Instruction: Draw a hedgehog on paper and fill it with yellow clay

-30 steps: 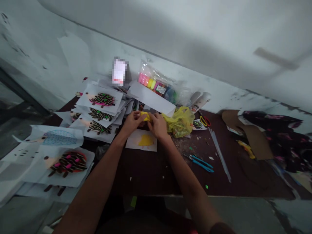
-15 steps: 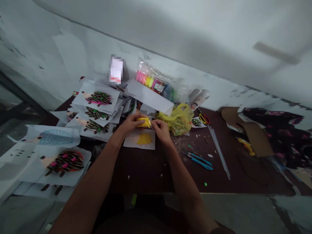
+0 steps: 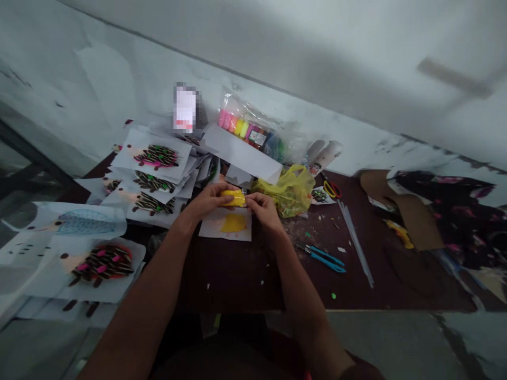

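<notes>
A small yellow packet in clear, shiny plastic (image 3: pixel 233 198) is held above the table between both hands. My left hand (image 3: pixel 212 199) is closed around its left part. At the other end, the fingers of my right hand (image 3: pixel 261 206) pinch the clear edge of the wrapping. Just below lies a white sheet with a yellow hedgehog-like drawing (image 3: pixel 232 224), its top edge partly covered by the hands. A yellow plastic bag (image 3: pixel 291 192) with bits inside sits right beside my right hand.
Stacked hedgehog pictures (image 3: pixel 156 155) fill the left side. Behind are a clear bag of coloured bottles (image 3: pixel 241 126) and a white sheet (image 3: pixel 241 153). To the right lie blue thread snips (image 3: pixel 322 258), scissors (image 3: pixel 331 187), clear sticks (image 3: pixel 356 243), a yellow glue gun or cutter (image 3: pixel 399 233) and brown cardboard (image 3: pixel 420 216).
The view has shifted slightly. Both hands stay on the yellow packet in nearly the same place, with the right fingers still at its clear end.
</notes>
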{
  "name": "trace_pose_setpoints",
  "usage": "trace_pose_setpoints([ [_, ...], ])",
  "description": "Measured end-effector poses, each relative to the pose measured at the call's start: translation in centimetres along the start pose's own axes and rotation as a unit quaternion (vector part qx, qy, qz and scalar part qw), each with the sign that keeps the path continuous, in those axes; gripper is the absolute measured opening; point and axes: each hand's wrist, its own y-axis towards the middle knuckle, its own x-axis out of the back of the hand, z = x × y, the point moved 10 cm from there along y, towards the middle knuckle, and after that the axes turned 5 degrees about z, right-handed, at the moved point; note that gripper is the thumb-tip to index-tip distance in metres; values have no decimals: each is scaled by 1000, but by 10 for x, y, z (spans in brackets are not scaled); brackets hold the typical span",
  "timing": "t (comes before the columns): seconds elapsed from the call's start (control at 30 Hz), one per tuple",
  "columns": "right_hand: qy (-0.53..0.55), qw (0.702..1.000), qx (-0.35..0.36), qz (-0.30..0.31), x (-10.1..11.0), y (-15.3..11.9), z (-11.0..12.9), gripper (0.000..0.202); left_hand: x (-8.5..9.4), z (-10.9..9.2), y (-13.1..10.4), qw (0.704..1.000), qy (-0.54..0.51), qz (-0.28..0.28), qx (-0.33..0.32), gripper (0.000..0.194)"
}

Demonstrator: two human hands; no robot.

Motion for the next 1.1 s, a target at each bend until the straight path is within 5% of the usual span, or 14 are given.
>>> trace_pose_setpoints([
  [0.3, -20, 1000, -2, 19, 0, 0, -4, 38, -8, 1, -2, 999, 2, 24, 26, 43],
  [0.8, 17, 998, -20, 66, -8, -7, 3, 22, -8, 2, -3, 997, 58, 40, 35, 35],
  [1.1, 22, 999, -6, 43, -3, -5, 2, 25, -10, 0, -4, 997, 46, 29, 51, 42],
])
